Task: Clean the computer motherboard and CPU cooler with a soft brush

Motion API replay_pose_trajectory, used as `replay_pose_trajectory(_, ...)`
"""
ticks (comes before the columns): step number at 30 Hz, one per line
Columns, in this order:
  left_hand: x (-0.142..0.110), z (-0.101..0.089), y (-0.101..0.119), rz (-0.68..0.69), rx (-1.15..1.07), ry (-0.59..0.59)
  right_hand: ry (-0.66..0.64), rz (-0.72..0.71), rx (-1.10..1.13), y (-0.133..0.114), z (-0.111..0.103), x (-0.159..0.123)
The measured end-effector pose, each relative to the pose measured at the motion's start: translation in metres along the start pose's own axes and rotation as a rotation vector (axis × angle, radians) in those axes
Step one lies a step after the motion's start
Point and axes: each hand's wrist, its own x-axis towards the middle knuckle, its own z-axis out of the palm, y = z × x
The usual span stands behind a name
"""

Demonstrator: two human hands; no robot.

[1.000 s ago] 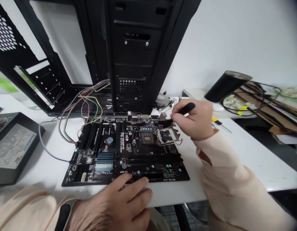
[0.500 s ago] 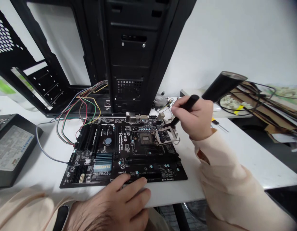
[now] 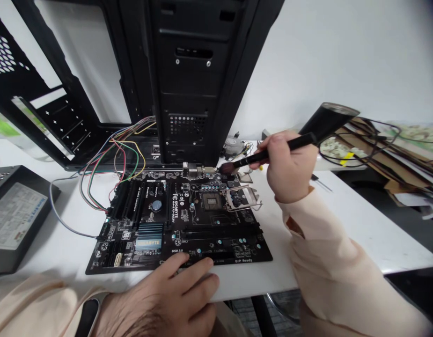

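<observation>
A black motherboard point(image 3: 174, 220) lies flat on the white table point(image 3: 349, 224), its CPU socket point(image 3: 212, 201) uncovered and the metal socket cover point(image 3: 242, 197) flipped to the right. My right hand point(image 3: 288, 171) is closed on a black-handled brush point(image 3: 272, 150); its bristles touch the board's far edge by the rear ports. My left hand point(image 3: 170, 295) rests at the near edge of the board, fingers stretched flat, fingertips on the board's front rim.
An open black computer case point(image 3: 188, 79) stands behind the board, coloured wires point(image 3: 114, 159) trailing from it. A grey power supply point(image 3: 12, 215) sits at the left. A black cylinder point(image 3: 328, 122), cables and cardboard lie at the right, a small cooler fan point(image 3: 233, 145) behind the board.
My right hand has lifted and tilted the brush, moving its bristles from beside the socket cover leftward to the rear ports. The left hand has stayed put.
</observation>
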Motion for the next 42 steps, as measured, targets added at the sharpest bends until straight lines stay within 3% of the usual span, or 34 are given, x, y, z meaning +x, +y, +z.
replay_pose_trajectory(4, 0.001, 0.001, 0.0, -0.014, -0.001, 0.014, -0.261, -0.011, -0.233, -0.002, 0.003, 0.003)
replay_pose_trajectory(6, 0.001, 0.003, -0.001, -0.006, -0.005, 0.026, -0.317, -0.063, -0.38, 0.0, 0.003, 0.005)
replay_pose_trajectory(12, 0.0, 0.004, 0.001, -0.011, -0.008, 0.045, -0.273, -0.148, -0.678, 0.009, -0.002, 0.013)
replay_pose_trajectory(15, 0.001, 0.004, 0.001, -0.016, 0.002, 0.04, -0.165, -0.183, -0.621, 0.006, -0.004, 0.011)
replay_pose_trajectory(18, 0.001, 0.005, 0.001, -0.022, -0.011, 0.063, -0.071, -0.12, -0.412, 0.003, -0.002, 0.006)
replay_pose_trajectory(22, 0.0, 0.005, 0.001, -0.017, -0.011, 0.045, -0.196, 0.014, -0.218, 0.004, 0.006, 0.001)
replay_pose_trajectory(24, 0.0, 0.003, 0.002, -0.019, -0.008, 0.021, -0.263, -0.037, -0.283, 0.005, 0.009, 0.001)
replay_pose_trajectory(27, 0.0, 0.001, 0.002, -0.024, -0.007, 0.01, -0.262, -0.127, -0.435, 0.005, 0.008, 0.003)
replay_pose_trajectory(42, -0.004, 0.014, -0.001, 0.028, -0.034, 0.103, -0.303, -0.178, -0.758, 0.006, 0.001, 0.008)
